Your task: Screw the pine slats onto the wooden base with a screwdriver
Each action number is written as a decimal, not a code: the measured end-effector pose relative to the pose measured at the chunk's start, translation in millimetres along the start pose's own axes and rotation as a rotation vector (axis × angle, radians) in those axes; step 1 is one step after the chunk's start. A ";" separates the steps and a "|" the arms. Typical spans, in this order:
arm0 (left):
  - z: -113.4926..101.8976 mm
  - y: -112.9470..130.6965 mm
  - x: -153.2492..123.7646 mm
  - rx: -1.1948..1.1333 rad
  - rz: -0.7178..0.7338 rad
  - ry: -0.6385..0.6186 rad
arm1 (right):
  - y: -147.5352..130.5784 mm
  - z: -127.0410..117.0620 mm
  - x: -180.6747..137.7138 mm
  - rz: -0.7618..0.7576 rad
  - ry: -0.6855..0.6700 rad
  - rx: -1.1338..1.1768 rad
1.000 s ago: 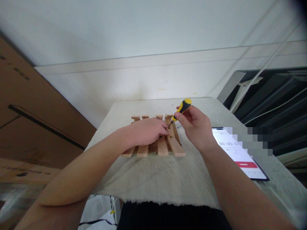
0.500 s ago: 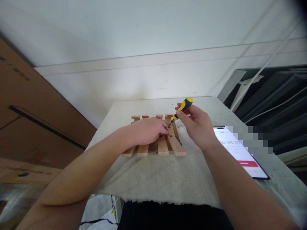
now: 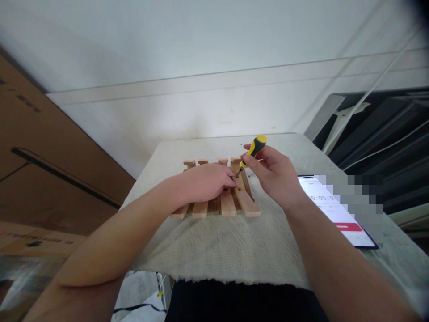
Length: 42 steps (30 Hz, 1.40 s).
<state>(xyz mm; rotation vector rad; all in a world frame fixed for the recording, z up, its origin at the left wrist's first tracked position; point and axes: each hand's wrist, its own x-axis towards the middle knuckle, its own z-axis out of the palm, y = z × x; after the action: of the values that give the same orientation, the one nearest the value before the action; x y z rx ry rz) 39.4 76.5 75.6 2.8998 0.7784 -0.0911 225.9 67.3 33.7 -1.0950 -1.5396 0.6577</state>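
Observation:
A wooden slatted rack lies flat on a cloth-covered table. My left hand rests on top of its slats, fingers curled, with the fingertips pinched at a small dark screw by the right-hand slat. My right hand grips a yellow and black screwdriver by the handle. The tool slants down to the left and its tip meets the rack right beside my left fingertips.
A phone with a timer on its screen lies on the table at the right. Brown cardboard leans at the left. A white wall stands behind the table, and dark metal framing at the far right.
My right hand has shifted slightly on the screwdriver handle, which has turned a little. My left hand and the rack stay where they were.

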 end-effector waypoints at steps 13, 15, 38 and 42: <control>3.6 -1.7 1.7 0.009 0.016 0.033 | -5.9 -3.5 4.2 0.101 -0.104 0.047; 2.0 0.0 1.5 0.018 0.009 0.013 | -5.9 -6.4 4.7 0.083 -0.143 0.036; 2.1 1.6 2.3 0.010 -0.004 0.006 | -7.6 5.4 13.0 0.036 -0.039 -0.090; 4.0 -0.5 2.0 0.001 -0.002 0.021 | -6.2 3.1 12.9 0.065 -0.100 -0.023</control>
<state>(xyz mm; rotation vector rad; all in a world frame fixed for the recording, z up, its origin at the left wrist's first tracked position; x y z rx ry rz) 40.8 77.4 71.4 2.9058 0.7843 -0.0617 221.2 76.7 43.9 -1.1479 -1.6054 0.7499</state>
